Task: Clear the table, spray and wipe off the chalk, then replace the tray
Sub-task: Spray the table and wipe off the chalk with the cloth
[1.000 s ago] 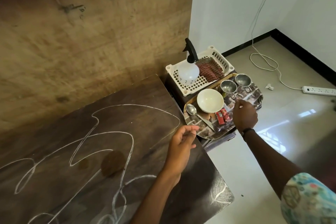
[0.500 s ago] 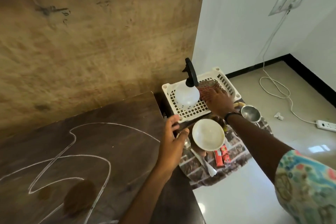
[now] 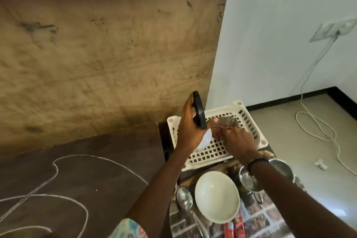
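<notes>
My left hand [image 3: 190,128] grips the neck of a white spray bottle with a black trigger head [image 3: 199,111], held above the white slotted basket [image 3: 249,117]. My right hand [image 3: 236,142] reaches into that basket and presses on a reddish-brown cloth [image 3: 227,121]; I cannot tell whether its fingers grip it. The dark wooden table [image 3: 87,170] at lower left carries white chalk loops [image 3: 58,168]. The patterned tray [image 3: 258,218] sits right of the table with a white bowl [image 3: 217,197], a spoon [image 3: 185,201], steel cups [image 3: 280,168] and red sachets [image 3: 234,227].
A stained brown wall rises behind the table. To the right is a white wall with a socket [image 3: 332,29] and a white cable [image 3: 316,127] trailing over the tiled floor. A small white scrap [image 3: 320,163] lies on the floor.
My left hand rose from the table edge and took hold of the spray bottle, lifting it. My right hand pushed deeper into the basket onto the cloth. The view has moved closer.
</notes>
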The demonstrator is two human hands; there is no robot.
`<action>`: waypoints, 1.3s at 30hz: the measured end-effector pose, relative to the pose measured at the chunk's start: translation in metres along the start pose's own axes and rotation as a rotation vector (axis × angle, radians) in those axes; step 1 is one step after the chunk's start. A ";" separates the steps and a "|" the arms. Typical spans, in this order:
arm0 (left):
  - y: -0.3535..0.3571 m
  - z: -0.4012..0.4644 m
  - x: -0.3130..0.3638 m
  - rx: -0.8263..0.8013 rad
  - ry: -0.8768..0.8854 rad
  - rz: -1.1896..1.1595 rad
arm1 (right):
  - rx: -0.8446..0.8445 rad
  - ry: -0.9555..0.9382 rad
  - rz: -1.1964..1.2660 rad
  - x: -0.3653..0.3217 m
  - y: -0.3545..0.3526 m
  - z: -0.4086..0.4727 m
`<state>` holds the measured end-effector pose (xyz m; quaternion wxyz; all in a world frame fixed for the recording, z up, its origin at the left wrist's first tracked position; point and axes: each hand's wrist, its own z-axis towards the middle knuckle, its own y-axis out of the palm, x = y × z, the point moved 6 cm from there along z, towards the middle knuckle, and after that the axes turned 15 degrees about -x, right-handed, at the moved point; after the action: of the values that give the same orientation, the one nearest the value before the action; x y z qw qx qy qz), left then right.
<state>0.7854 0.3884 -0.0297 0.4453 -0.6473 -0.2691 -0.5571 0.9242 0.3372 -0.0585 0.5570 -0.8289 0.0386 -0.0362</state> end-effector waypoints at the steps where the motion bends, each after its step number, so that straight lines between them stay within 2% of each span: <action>1: 0.002 0.005 0.001 0.035 0.010 -0.007 | 0.004 -0.011 0.007 0.002 -0.001 0.001; 5: -0.003 0.006 0.012 0.158 0.034 -0.089 | 0.036 0.020 -0.001 0.010 -0.019 -0.002; 8: -0.026 -0.004 0.043 0.194 0.099 -0.087 | 0.217 0.039 0.066 0.010 -0.054 -0.021; 10: -0.049 -0.016 0.082 0.209 0.191 -0.096 | 0.279 0.050 0.088 0.003 -0.083 -0.036; 13: -0.096 -0.048 0.136 0.294 0.291 -0.058 | 0.429 -0.020 0.115 -0.037 -0.136 -0.066; 15: -0.130 -0.077 0.155 0.338 0.287 -0.046 | 0.468 -0.096 0.160 -0.080 -0.154 -0.082; 19: -0.202 -0.166 0.153 0.407 0.212 -0.024 | 0.345 -0.240 0.342 -0.187 -0.152 -0.119; 22: -0.262 -0.266 0.124 0.548 0.100 -0.030 | 0.066 -0.322 0.595 -0.274 -0.118 -0.148; 25: -0.318 -0.376 0.092 0.657 -0.033 0.018 | -0.154 -0.444 0.698 -0.366 -0.084 -0.187; 29: -0.397 -0.534 0.045 0.899 -0.189 0.055 | -0.236 -0.547 0.625 -0.490 -0.045 -0.241; 32: -0.447 -0.649 0.017 1.029 -0.280 0.073 | -0.267 -0.589 0.458 -0.585 -0.010 -0.284; 36: -0.496 -0.775 -0.009 1.137 -0.341 0.096 | -0.294 -0.680 0.340 -0.701 0.031 -0.337; 39: -0.528 -0.849 -0.028 1.157 -0.375 0.136 | -0.293 -0.728 0.261 -0.782 0.056 -0.372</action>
<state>-0.0764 -0.1095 0.0748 0.7042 -0.4032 -0.5599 -0.1675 0.1066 0.0552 0.0167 0.4103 -0.8462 -0.0512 0.3362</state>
